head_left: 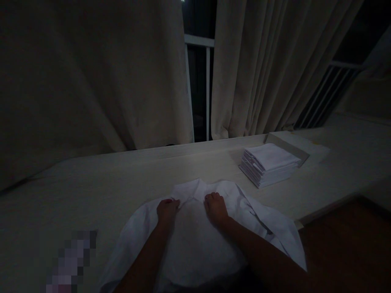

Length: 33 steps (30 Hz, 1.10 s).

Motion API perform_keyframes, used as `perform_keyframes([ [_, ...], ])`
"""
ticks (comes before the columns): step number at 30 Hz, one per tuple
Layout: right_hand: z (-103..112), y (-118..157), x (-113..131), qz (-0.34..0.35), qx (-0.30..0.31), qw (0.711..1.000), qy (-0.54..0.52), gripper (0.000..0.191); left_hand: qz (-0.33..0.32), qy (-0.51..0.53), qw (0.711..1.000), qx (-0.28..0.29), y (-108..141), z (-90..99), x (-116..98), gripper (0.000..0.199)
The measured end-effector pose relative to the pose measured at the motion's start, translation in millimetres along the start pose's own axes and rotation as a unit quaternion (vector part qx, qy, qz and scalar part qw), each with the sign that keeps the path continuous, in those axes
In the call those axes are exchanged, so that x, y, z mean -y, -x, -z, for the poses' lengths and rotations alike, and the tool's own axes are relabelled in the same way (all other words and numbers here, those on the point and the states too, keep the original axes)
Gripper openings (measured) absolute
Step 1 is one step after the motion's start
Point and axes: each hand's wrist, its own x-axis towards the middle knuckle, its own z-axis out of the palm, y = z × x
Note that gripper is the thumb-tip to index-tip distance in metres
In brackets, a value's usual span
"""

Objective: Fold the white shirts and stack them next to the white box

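A white garment [195, 244] with a collar lies spread over the near edge of the pale surface, its sleeves out to both sides. My left hand [167, 209] pinches the cloth just left of the collar, fingers closed on it. On the right of the collar, my right hand [216, 207] has its fingers curled against the fabric, closed on it as well. Both forearms reach over the garment and hide parts of it. The picture is dark.
A stack of folded white cloths [269, 162] stands on the pale surface [122, 175] at the right, by an open flat box [290, 146]. A pixelated patch covers something at lower left. Beige curtains [259, 61] and a white railing [200, 40] are behind.
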Motion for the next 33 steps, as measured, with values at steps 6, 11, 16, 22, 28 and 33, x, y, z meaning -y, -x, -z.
perform_keyframes([
  [6,-2.9,-4.0,3.3,-0.009,-0.003,0.999,0.045,0.027,-0.071,-0.084,0.994,-0.019,11.1,-5.4,9.0,0.023],
  [11,-5.2,-2.2,3.2,0.013,-0.017,0.999,0.025,0.031,-0.174,-0.164,0.971,-0.024,19.8,2.7,8.8,0.034],
  [16,1.5,-17.3,-28.4,-0.002,-0.013,1.0,0.0,0.037,-0.236,-0.243,0.94,-0.04,18.0,2.2,11.1,0.043],
  [22,12.1,-32.2,-95.8,-0.033,0.06,0.997,0.042,0.051,-0.248,-0.268,0.93,-0.03,15.6,-8.7,11.5,0.051],
  [28,-0.5,-31.8,-108.5,-0.059,0.054,0.995,0.056,0.061,-0.23,-0.301,0.925,-0.028,11.3,-18.8,14.3,0.065],
  [33,13.5,-41.0,-96.6,-0.019,0.05,0.996,0.076,0.056,-0.239,-0.304,0.922,-0.014,7.2,-21.3,17.9,0.057],
])
